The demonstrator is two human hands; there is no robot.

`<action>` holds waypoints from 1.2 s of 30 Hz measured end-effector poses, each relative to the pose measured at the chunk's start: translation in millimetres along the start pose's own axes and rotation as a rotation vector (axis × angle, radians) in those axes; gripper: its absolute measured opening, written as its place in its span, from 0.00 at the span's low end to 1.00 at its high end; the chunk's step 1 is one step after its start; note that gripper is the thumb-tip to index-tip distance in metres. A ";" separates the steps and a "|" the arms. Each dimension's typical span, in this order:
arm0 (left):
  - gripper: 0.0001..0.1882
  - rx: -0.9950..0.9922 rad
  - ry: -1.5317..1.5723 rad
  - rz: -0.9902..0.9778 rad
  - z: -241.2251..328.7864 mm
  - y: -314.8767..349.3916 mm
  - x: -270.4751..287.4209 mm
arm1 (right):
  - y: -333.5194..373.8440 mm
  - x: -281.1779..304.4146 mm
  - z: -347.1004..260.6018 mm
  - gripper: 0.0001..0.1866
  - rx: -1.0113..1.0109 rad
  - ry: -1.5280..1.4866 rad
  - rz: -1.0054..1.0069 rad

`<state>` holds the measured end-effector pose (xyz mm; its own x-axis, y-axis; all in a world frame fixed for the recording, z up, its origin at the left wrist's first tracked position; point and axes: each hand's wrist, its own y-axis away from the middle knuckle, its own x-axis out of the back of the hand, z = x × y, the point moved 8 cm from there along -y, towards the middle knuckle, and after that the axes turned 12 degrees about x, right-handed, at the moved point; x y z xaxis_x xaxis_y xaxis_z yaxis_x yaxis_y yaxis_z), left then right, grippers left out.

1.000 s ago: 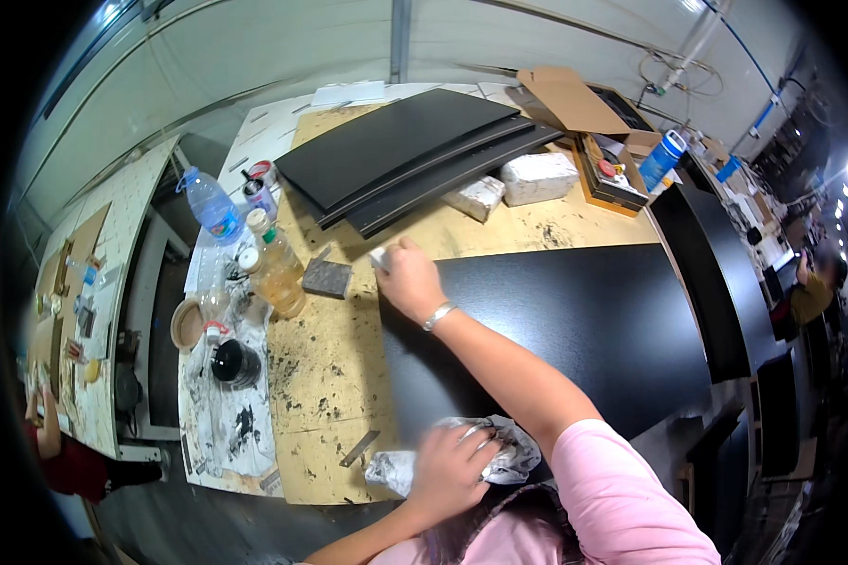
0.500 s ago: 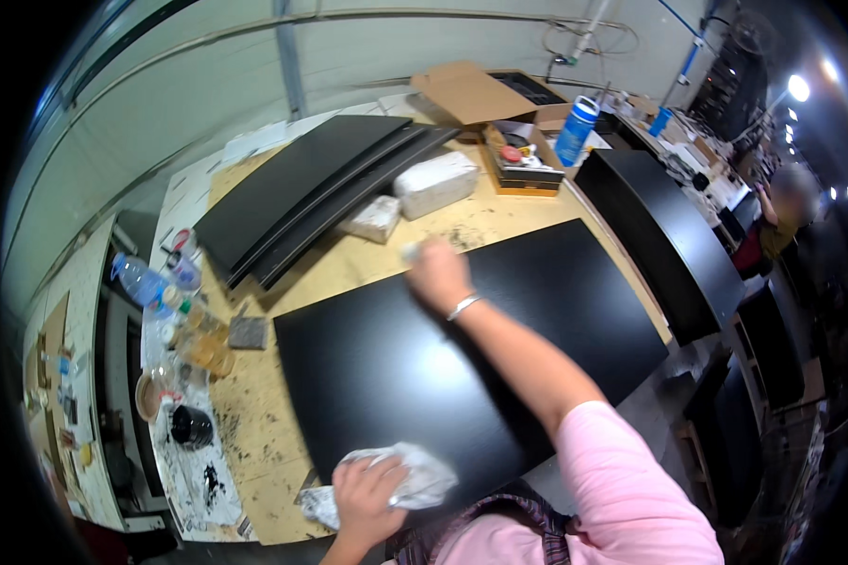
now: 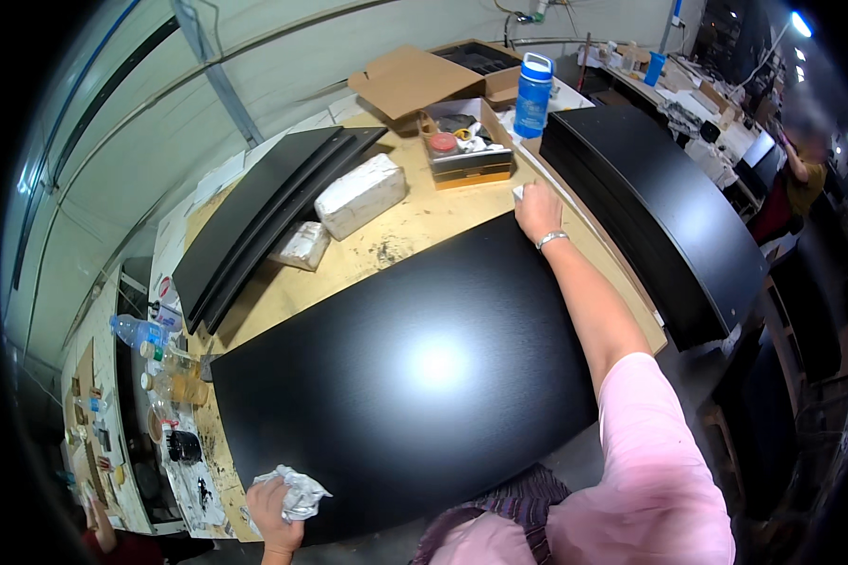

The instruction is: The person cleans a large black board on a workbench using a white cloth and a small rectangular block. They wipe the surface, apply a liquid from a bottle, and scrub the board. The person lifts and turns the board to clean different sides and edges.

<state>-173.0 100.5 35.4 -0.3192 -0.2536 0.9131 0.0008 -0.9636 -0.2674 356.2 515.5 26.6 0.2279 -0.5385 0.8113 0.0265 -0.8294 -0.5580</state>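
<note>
A wide black panel (image 3: pixel 396 395) with a glossy sheen lies flat on the worktable. At its far right corner my right hand (image 3: pixel 540 215) is closed, a small white thing (image 3: pixel 518 192) poking out beside the fingers; most of it is hidden, so I cannot tell its kind. A silver bracelet (image 3: pixel 550 239) circles that wrist. My left hand (image 3: pixel 269 513) grips a crumpled white cloth (image 3: pixel 301 492) at the panel's near left corner.
Stacked black panels (image 3: pixel 264 212) and two white-wrapped blocks (image 3: pixel 360 196) lie beyond. Bottles (image 3: pixel 177 387) and a black cup (image 3: pixel 185 446) line the left edge. An open box (image 3: pixel 471 169), a blue bottle (image 3: pixel 533 99) and more black panels (image 3: pixel 660 198) stand right. Another person (image 3: pixel 801 184) is far right.
My right hand has slid right along the panel's far edge to the corner. My left hand and the cloth have moved left to the near corner. The view has shifted too.
</note>
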 end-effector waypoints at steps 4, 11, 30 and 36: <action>0.20 0.123 -0.058 0.016 -5.7 2.1 -1.2 | 3.7 -2.0 -12.7 0.10 -0.007 -0.218 -0.005; 0.22 0.221 -0.154 0.025 -6.5 0.5 -4.0 | -5.9 -14.6 20.5 0.11 -0.029 -0.234 -0.164; 0.26 0.314 -0.206 0.036 -32.0 22.6 -11.1 | 132.8 59.5 88.3 0.17 0.007 -1.129 -0.740; 0.26 0.303 -0.200 0.018 -34.0 15.4 -13.1 | 84.2 39.5 83.4 0.19 -0.154 -1.128 -0.428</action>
<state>-201.0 91.8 8.9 -0.1244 -0.2535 0.9593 0.2952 -0.9325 -0.2081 448.6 436.8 -3.0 0.9498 0.1512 0.2740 0.2086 -0.9586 -0.1939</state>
